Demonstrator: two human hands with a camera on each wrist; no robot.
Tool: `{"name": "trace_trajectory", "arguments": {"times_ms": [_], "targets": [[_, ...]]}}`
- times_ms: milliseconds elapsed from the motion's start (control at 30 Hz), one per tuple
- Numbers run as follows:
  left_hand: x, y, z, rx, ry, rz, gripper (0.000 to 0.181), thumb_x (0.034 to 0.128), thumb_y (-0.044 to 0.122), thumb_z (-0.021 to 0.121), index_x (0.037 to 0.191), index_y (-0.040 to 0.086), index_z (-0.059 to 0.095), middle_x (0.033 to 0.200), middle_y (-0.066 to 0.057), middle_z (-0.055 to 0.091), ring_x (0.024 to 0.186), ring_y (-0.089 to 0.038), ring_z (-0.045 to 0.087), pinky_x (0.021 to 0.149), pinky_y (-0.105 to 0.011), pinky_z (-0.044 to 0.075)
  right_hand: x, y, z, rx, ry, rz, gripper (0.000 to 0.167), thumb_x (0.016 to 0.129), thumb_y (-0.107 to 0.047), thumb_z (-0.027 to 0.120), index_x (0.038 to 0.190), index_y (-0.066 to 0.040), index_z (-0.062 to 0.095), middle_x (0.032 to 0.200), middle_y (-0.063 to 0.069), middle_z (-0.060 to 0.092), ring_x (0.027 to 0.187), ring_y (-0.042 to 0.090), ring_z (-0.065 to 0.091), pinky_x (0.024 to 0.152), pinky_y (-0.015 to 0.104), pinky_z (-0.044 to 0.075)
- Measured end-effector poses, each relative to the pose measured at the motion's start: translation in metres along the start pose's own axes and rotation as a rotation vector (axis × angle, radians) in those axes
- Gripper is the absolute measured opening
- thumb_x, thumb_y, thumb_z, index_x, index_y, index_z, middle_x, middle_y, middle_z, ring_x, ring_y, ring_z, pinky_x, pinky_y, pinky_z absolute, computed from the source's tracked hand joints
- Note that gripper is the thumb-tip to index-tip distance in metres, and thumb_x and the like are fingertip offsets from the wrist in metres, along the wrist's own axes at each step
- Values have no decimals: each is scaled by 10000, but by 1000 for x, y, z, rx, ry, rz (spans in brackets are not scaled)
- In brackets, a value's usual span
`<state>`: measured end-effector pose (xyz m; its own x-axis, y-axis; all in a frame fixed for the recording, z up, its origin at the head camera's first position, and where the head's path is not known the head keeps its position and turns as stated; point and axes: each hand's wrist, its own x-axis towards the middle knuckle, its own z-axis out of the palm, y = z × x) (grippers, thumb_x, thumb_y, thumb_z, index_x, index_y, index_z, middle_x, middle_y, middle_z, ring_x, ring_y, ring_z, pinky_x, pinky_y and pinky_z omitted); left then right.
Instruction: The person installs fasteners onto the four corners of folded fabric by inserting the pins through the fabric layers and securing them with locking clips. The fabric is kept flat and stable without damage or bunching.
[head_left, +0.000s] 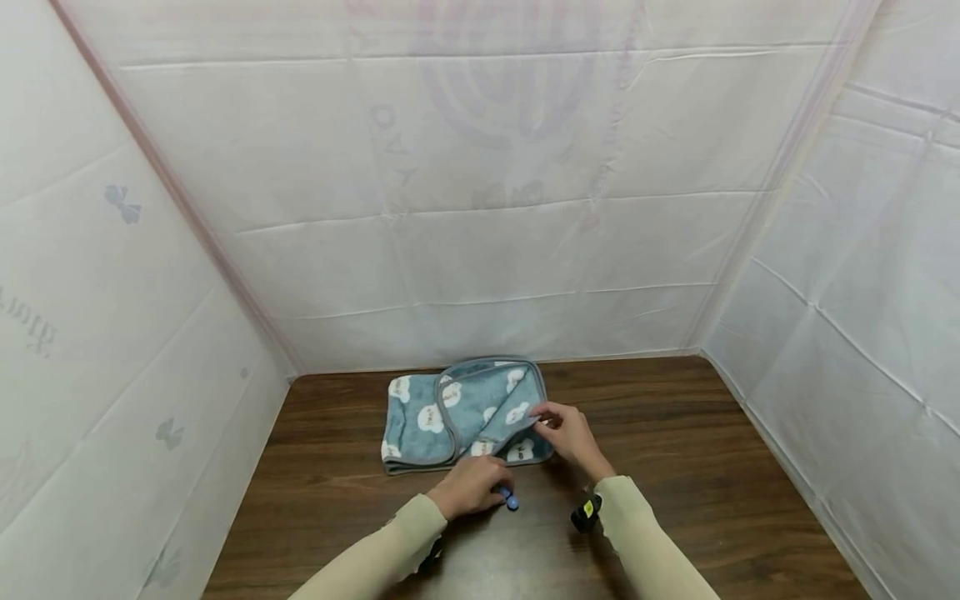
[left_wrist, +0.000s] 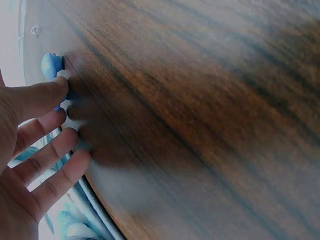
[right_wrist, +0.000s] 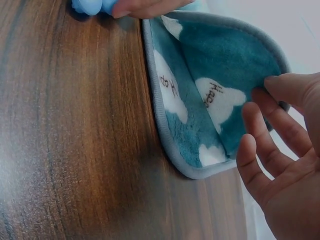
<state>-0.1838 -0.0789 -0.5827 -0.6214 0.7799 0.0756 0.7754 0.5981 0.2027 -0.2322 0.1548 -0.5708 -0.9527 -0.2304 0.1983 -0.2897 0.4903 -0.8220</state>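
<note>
At lower centre of the frame, the right hand (head_left: 567, 435) pinches the edge of the blanket (head_left: 411, 427), probably so it stands raised; the left hand's (head_left: 472, 487) fingers pinch a small blue object (head_left: 513, 503) (its kind is unclear) near the worktop (head_left: 660, 467).

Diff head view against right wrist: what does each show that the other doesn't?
Head only: both pale sleeves, the black wrist device with a yellow mark, and the left part of the patterned cloth.

Right wrist only: the palm side of the right hand, and lettering legible as starting "Hap"; in head it's too small to read.

Both: the right hand pinching the cloth's edge, part of the left hand, the blue item, wood-grain tabletop.
</note>
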Motion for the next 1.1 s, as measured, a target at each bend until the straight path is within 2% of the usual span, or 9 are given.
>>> {"name": "trace_trajectory", "arguments": {"times_ms": [233, 367, 433, 533, 633, 733, 833, 900, 1100], "targets": [[2, 5, 1, 51, -21, 27, 109, 858, 207, 838, 942, 258, 791, 894, 133, 680, 814, -15, 653, 695, -206, 529, -1, -1, 0, -7, 0, 27, 175, 944, -41, 721, 1023, -190, 770, 959, -17, 741, 812, 118, 660, 709, 297, 554], [1, 6, 1, 41, -5, 19, 82, 874, 215, 825, 939, 237, 780, 896, 116, 669, 809, -19, 641, 693, -197, 520, -2, -1, 2, 9, 14, 29, 208, 936, -8, 704, 1033, -179, 770, 988, -10, 742, 815, 123, 662, 699, 300, 545], [1, 5, -1, 21, 43, 5, 72, 894, 222, 809, 950, 218, 764, 901, 102, 662, 802, -27, 637, 681, -200, 518, -2, -2, 2, 17, 21, 21, 220, 929, 5, 700, 1038, -173, 771, 998, 0, 743, 809, 128, 659, 681, 291, 534], [3, 2, -6, -34, 174, -27, 102, 917, 220, 794, 998, 177, 749, 919, 73, 683, 802, -54, 647, 679, -222, 529, -1, -4, 1, 19, 23, 12, 227, 923, 13, 701, 1039, -170, 771, 1000, 6, 744, 810, 132, 659, 676, 283, 529], [8, -3, -13, -134, 320, -65, 134, 914, 170, 800, 1026, 117, 748, 916, 34, 717, 779, -75, 659, 667, -243, 541, -1, -5, 0, 18, 20, 12, 228, 927, 12, 703, 1043, -173, 769, 1005, 9, 742, 815, 134, 659, 679, 287, 528], [12, -10, -18, -236, 423, -118, 146, 905, 127, 805, 1032, 80, 749, 881, 6, 731, 714, -82, 647, 629, -234, 529, 0, -6, 0, 11, 18, 16, 230, 932, 11, 701, 1047, -177, 768, 1013, 10, 742, 814, 133, 657, 678, 292, 529], [16, -16, -21, -314, 492, -172, 157, 903, 120, 806, 1035, 59, 750, 863, -15, 743, 665, -89, 638, 590, -214, 513, 1, -5, 1, 6, 20, 18, 234, 934, 8, 700, 1049, -183, 771, 1017, 6, 744, 806, 121, 648, 678, 285, 521], [19, -19, -23, -334, 521, -201, 172, 905, 142, 806, 1041, 50, 754, 877, -30, 758, 668, -99, 656, 599, -211, 525, 1, -5, 1, 0, 25, 13, 242, 931, 11, 698, 1049, -188, 771, 1023, 6, 745, 791, 113, 638, 668, 281, 515], [27, -23, -26, -389, 574, -233, 196, 911, 128, 797, 1060, 9, 754, 907, -70, 774, 731, -163, 715, 652, -263, 572, 1, -8, 1, -3, 36, 13, 252, 927, 15, 700, 1055, -189, 775, 1053, 22, 750, 760, 114, 627, 643, 284, 505]]}}
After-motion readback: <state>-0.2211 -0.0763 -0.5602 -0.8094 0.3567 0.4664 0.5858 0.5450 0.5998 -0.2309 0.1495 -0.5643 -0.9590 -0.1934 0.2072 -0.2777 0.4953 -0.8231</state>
